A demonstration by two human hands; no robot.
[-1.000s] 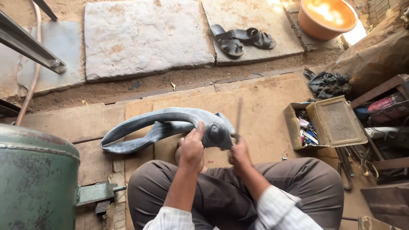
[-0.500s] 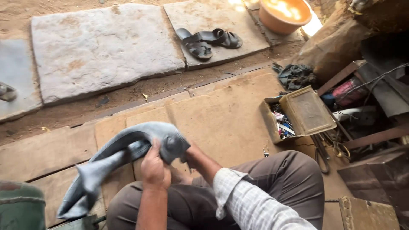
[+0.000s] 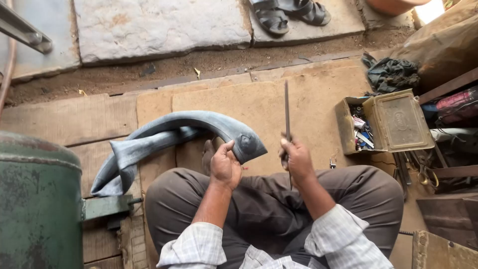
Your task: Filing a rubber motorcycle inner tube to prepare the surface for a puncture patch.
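A grey rubber tube is taken as the landmark. Its cut, blunt end is gripped by the left hand, just above the crossed legs in brown trousers; the fingers are wrapped around that end, with the thumb laid along its near edge. Just right of that end, and clear of it, a thin dark metal rod is held upright by the right hand, whose fingers are closed around the rod's lower part.

The tube is seen as a flattened, dusty grey arc, doubled so that 2 limbs run away to the left; the far ends are pinched flat and lie on the floor beside a green metal cylinder.

Beneath the tube, a floor of worn wooden boards and brown sheet is seen. To the right of the tube, an open metal box of small items is set, with a dark rag beyond it. Beyond the tube, a strip of dirt, grey stone slabs and 2 black sandals are found.
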